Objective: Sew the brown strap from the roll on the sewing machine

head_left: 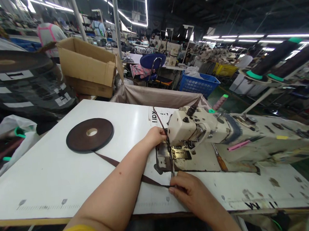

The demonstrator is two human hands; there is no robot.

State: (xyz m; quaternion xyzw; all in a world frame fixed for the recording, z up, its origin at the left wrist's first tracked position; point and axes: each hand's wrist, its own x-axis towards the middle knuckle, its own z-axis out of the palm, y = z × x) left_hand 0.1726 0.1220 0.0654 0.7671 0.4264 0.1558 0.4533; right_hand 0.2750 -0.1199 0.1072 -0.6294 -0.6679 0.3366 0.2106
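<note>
Dark roofing (229,10) spans the far background as I watch through the head camera. Nearer, a white table (54,184) stretches from left to right across my view. On its right half stands a cream sewing machine (181,127). At far left I see a plastic-wrapped black stack (35,93) and, just right of it, an open cardboard box (85,64). Flat on the table's left lies a brown roll (77,136), its loose length (107,160) running rightward and nearer. The left hand (155,136) is close against the machine, fingers bent (the tips are partly hidden, so I cannot tell what it grips). The right hand (186,188), at the machine's near side, pinches that loose length. Right of it and farther, I spot a screwdriver (221,162) on the machine's bed.
</note>
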